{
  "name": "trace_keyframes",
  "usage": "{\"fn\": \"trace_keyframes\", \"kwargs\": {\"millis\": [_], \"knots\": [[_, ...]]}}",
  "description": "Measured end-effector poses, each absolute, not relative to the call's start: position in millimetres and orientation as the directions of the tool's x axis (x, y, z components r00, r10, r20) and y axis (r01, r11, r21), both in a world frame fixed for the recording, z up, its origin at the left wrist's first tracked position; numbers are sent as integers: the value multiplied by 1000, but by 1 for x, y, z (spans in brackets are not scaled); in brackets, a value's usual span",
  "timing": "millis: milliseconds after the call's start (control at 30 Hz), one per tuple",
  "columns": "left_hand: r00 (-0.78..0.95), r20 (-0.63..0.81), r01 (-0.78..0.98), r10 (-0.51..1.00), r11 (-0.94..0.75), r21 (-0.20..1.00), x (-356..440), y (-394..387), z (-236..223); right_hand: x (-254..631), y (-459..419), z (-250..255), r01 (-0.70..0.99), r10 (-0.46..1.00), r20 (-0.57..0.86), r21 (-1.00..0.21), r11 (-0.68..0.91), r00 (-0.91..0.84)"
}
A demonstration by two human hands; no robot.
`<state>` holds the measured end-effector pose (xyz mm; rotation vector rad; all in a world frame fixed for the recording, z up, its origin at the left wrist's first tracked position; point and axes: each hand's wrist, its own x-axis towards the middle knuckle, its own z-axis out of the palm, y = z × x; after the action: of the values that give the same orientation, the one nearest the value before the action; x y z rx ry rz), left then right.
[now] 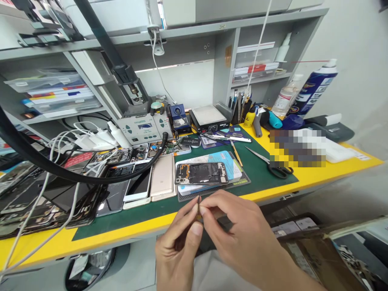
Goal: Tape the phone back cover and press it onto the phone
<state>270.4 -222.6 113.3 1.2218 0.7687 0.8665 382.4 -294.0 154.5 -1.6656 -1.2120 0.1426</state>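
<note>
My left hand [182, 242] and my right hand [235, 226] meet at the fingertips in front of the bench edge. Pinched between them is a small, thin dark piece [199, 204], seen nearly edge-on; its kind cannot be made out. Just beyond my fingers, an opened phone [201, 173] with its inner parts showing lies on a white and blue box [233, 165]. That box rests on a dark perforated plate [242, 182]. Left of the opened phone lie a gold phone back [163, 178] and a white-framed phone [138, 184].
Black scissors [280, 169] and a yellow-handled tool [236, 153] lie on the green mat [257, 161]. Stacked phone parts [54, 202] and white cables fill the left side. A thick black hose [100, 178] arches across from a soldering station [145, 129]. Bottles stand at the back right.
</note>
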Motion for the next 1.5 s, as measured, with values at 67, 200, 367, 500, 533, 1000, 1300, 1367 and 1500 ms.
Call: {"fn": "trace_keyframes", "kwargs": {"millis": [67, 200, 367, 500, 533, 1000, 1300, 1367, 1500], "knots": [[469, -51, -134, 882, 129, 983, 270, -223, 114, 382, -294, 153, 648, 748, 451, -761, 37, 487], [476, -68, -130, 877, 146, 981, 270, -223, 115, 381, -293, 150, 639, 733, 465, -767, 52, 498], [491, -126, -160, 862, 231, 960, 271, -223, 113, 384, -296, 150, 579, 753, 401, -815, 32, 522], [488, -133, -168, 862, 243, 955, 272, -224, 113, 386, -299, 152, 612, 781, 378, -791, -7, 498], [487, -129, -168, 864, 237, 957, 272, -224, 113, 386, -299, 152, 625, 781, 384, -781, -10, 493], [453, -62, -132, 889, 136, 982, 271, -226, 113, 385, -300, 148, 726, 770, 491, -686, 52, 409], [454, -115, -95, 884, 176, 980, 269, -226, 115, 382, -296, 145, 695, 743, 503, -716, 71, 442], [453, -141, -78, 880, 197, 977, 268, -226, 115, 383, -297, 146, 697, 743, 502, -714, 67, 443], [466, -153, -75, 871, 211, 975, 267, -226, 115, 386, -301, 150, 739, 796, 475, -671, 54, 374]]}}
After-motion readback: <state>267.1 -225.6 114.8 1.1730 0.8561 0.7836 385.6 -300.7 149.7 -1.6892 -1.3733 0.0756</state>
